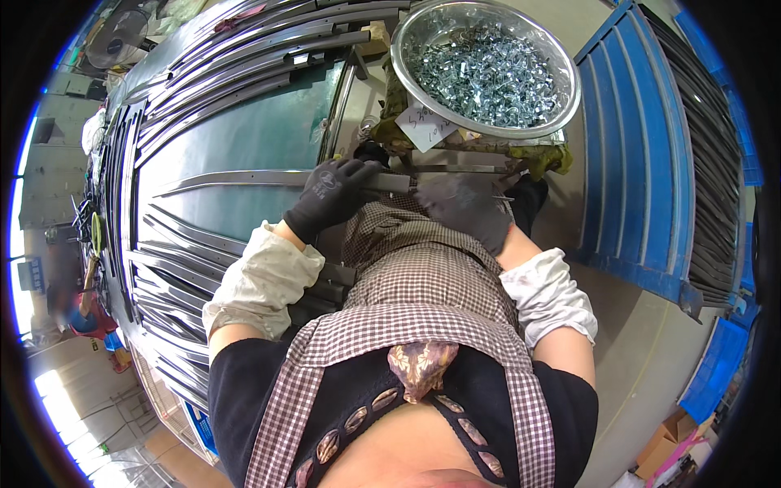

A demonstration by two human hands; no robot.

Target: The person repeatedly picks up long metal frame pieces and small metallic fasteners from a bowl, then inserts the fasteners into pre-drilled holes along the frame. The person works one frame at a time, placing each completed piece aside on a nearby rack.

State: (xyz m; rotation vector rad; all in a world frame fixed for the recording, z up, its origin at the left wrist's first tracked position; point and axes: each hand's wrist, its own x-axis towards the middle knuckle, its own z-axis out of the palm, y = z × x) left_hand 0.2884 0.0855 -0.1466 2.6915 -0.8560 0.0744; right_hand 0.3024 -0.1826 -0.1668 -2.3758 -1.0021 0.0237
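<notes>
Apron: a checked apron [423,276] over a dark top fills the lower middle, nearest the lens, with pale sleeve covers on both forearms.
Strip in hand: a long, flat grey metal strip [244,178] lies across the green tabletop [244,138], its near end at the person's waist between the two hands.
Left hand: the left hand [329,198], in a dark glove, has its fingers curled around the strip's end, pressing it down.
Right hand: the right hand [468,207], also gloved, sits at the same end; whether its fingers pinch a small part or are merely closed I cannot tell.
Bowl: a steel bowl [561,114] heaped with small shiny metal clips stands just beyond the hands on a wrapped block, with a paper note [427,126] under its rim.
Stock: many similar strips [244,57] lie stacked at the far side of the tabletop and more [163,276] at the left edge; others rest on a blue rack [643,146] to the right.
Progress: judging by the full bowl and the piles on both sides, much work seems left; which strips are finished is not clear.
</notes>
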